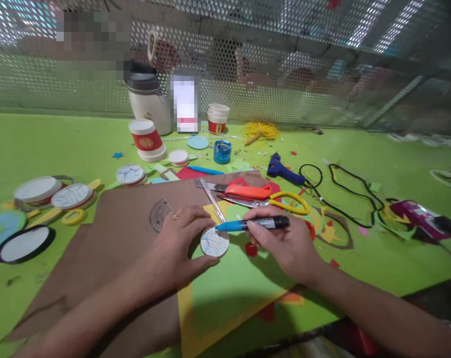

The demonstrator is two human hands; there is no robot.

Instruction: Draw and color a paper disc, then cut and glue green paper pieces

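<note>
My left hand [183,241] grips a small round white disc [215,243] by its edge, thumb below and fingers above. Dark lines and blue specks mark the disc's face. In my right hand [285,243] is a blue marker [257,223], its blue end at the disc's upper edge. Under the disc lie green paper [233,288] and yellow paper [190,333], over brown cardboard [124,238]. Just beyond my hands lie an orange utility knife [248,191], scissors with yellow handles [290,201] and a clear stick [213,199].
Lined white discs [73,196] and ring pieces sit at the left. Paper cups [147,140], a blue paint jar [222,152] and a white container [149,102] stand at the back. A blue glue gun [285,170] with a black cord lies right, before a mesh screen [296,84].
</note>
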